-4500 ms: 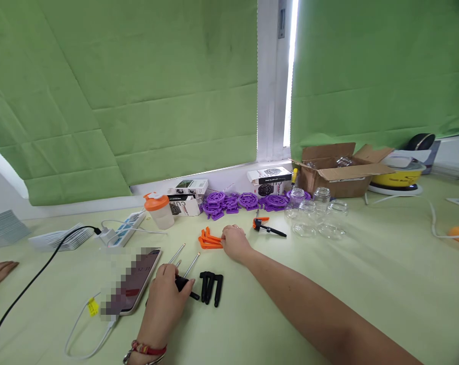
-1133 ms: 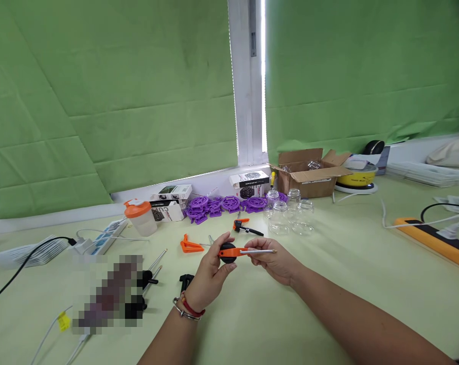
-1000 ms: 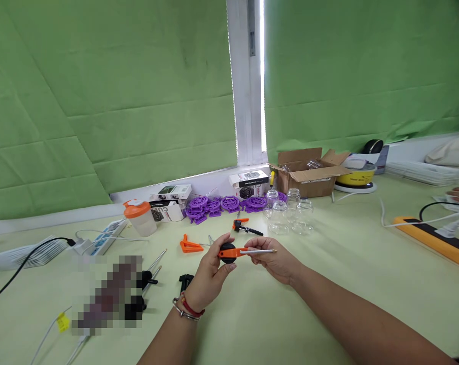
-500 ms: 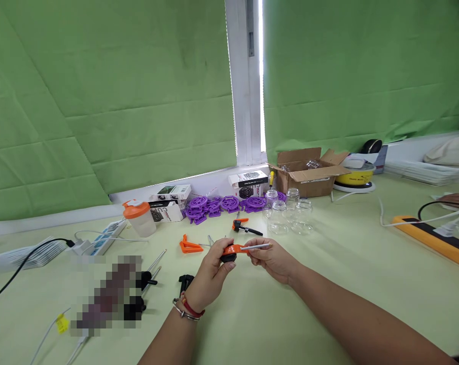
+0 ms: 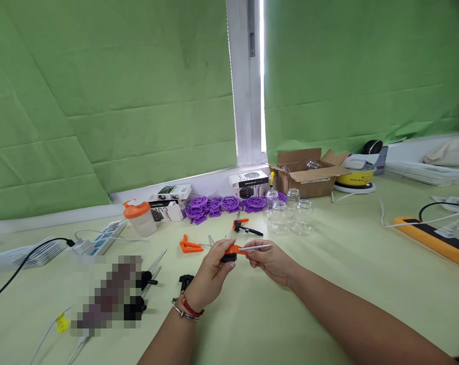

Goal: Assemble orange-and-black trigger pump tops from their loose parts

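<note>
My left hand (image 5: 210,271) is closed round an orange and black plastic piece (image 5: 229,256), which looks like part of a small clamp. A slim silvery rod (image 5: 255,247) runs from it to the right. My right hand (image 5: 269,259) pinches at the rod and the orange end; its fingertips are partly hidden. On the table beyond my hands lie an orange V-shaped piece (image 5: 190,245) with a thin rod and a black-and-orange piece (image 5: 246,228). Beside my left wrist, a black plastic part (image 5: 185,282) is partly covered.
Purple plastic wheels (image 5: 229,204), white-and-black boxes (image 5: 250,183) and clear glass jars (image 5: 279,218) line the back, near a cardboard box (image 5: 307,181). An orange-lidded shaker bottle (image 5: 140,219) and a power strip (image 5: 109,237) are left. An orange-black power strip (image 5: 434,241) lies right.
The orange piece has turned slightly between my hands, and its orange side shows narrower now. Both hands keep their grip. At the far right edge, a hand by the cable has gone from view.
</note>
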A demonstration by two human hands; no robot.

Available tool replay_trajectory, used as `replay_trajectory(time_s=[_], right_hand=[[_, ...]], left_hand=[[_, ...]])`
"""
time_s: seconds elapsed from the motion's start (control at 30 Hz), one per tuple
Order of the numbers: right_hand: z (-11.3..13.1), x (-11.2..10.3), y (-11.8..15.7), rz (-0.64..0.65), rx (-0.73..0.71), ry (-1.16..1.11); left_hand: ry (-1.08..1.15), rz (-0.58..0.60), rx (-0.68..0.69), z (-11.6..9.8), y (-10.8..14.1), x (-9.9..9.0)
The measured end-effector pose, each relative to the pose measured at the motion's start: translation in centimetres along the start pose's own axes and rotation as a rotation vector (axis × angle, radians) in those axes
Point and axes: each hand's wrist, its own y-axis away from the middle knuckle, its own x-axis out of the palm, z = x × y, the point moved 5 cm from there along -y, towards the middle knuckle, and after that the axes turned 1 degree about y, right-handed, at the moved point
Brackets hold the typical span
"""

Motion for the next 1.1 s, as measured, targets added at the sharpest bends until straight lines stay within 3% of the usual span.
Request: replay_trajectory(time_s=[0.3,0.67,1.1], right_hand=[[0.1,-0.2,-0.1,0.028,-0.012,0.004],[-0.1,-0.4,-0.2,0.027,-0.024,-0.007],[0.5,-0.3,-0.1,-0.007,-0.079,0.114]], left_hand=[[0.002,-0.002,-0.021,0.5,0.1,0.1],[0.234,-0.033,-0.124,1.5,0.3,0.2],[0.276,-0.016,-0.102,0.4,0.1,0.2]])
